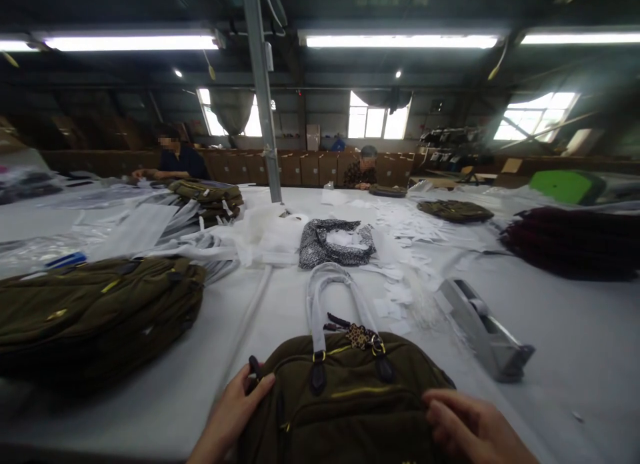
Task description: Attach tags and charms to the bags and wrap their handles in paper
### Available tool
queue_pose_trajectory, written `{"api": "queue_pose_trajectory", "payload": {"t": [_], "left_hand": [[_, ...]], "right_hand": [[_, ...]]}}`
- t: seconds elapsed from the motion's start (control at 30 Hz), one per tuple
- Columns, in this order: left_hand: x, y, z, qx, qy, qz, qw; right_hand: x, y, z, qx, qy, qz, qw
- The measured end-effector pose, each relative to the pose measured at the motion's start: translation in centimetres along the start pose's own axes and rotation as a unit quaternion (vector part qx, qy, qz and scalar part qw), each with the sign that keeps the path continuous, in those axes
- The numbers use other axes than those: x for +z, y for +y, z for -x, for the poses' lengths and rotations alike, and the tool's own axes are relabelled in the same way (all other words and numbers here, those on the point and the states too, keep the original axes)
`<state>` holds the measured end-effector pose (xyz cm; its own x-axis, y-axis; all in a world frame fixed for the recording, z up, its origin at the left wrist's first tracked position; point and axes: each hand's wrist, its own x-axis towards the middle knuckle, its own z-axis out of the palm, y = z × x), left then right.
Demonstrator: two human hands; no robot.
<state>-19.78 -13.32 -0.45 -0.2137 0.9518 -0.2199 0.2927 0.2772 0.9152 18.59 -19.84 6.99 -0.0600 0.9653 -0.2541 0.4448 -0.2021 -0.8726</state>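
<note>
An olive-green handbag (360, 411) with yellow zips lies in front of me at the table's near edge. Its handles (334, 277), wrapped in white, stretch away from me, and a leopard-print charm (359, 336) hangs by their base. My left hand (243, 404) grips the bag's left side, thumb on top, beside a small black tab. On the right side, my right hand (463, 417) has its fingers curled together against the fabric; the fingertips are partly hidden. The bag's lower part runs out of view.
Stacked olive bags (100, 311) lie at left, a tape dispenser (487, 334) at right. Ahead are a black-and-white patterned bag (335, 244), scattered white paper slips (407, 227) and a metal post (264, 104). Dark maroon items (575, 241) are piled far right. Two people sit across the table.
</note>
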Motion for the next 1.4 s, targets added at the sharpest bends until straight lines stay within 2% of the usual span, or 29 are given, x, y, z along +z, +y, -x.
{"api": "queue_pose_trajectory", "payload": {"t": [0.07,0.13,0.2,0.27,0.33,0.47,0.63,0.77,0.87,0.97,1.07,1.17,1.23,1.3,1.4], "left_hand": [[-0.2,1.4,0.1,0.015,0.077,0.007,0.997],[0.0,3.1,-0.2,0.03,0.109,0.063,0.992],[0.8,4.7,-1.1,0.042,0.068,0.128,0.989],[2.3,5.7,-2.8,0.053,0.016,0.144,0.988],[4.2,6.2,-5.2,0.064,-0.004,0.084,0.994],[7.6,7.6,-10.8,0.09,0.015,-0.049,0.995],[10.2,10.7,-17.2,0.17,0.04,-0.128,0.976],[12.5,11.8,-22.0,0.22,0.028,-0.171,0.96],[14.4,11.9,-25.0,0.23,-0.025,-0.199,0.952],[15.7,12.4,-26.8,0.229,-0.093,-0.224,0.943],[15.7,13.8,-26.9,0.216,-0.156,-0.246,0.932],[15.0,15.8,-26.4,0.191,-0.214,-0.249,0.925],[14.4,17.4,-25.9,0.168,-0.251,-0.228,0.926],[13.8,19.0,-24.9,0.151,-0.3,-0.176,0.925],[12.9,21.5,-22.4,0.105,-0.456,-0.031,0.883]], "right_hand": [[0.1,-0.4,-1.9,-0.056,0.099,0.068,0.991],[0.9,-0.7,-3.8,-0.095,0.136,0.094,0.982],[2.0,-0.7,-5.6,-0.12,0.142,0.097,0.978],[3.1,-0.5,-7.4,-0.132,0.149,0.1,0.975],[3.7,-0.3,-9.2,-0.133,0.15,0.115,0.973],[3.4,-1.0,-13.4,-0.131,0.157,0.192,0.96],[2.7,-3.8,-19.5,-0.158,0.15,0.286,0.933],[4.0,-5.6,-24.8,-0.192,0.142,0.326,0.915],[5.7,-5.9,-28.8,-0.212,0.127,0.361,0.9],[7.0,-5.3,-32.0,-0.218,0.113,0.394,0.886],[7.6,-4.1,-33.2,-0.22,0.107,0.403,0.882],[7.0,-2.9,-33.7,-0.253,0.112,0.387,0.879],[6.1,-2.7,-34.1,-0.344,0.207,0.372,0.837],[5.1,-3.5,-34.0,-0.394,0.291,0.343,0.801],[3.3,-6.2,-32.4,-0.429,0.328,0.318,0.779]]}}
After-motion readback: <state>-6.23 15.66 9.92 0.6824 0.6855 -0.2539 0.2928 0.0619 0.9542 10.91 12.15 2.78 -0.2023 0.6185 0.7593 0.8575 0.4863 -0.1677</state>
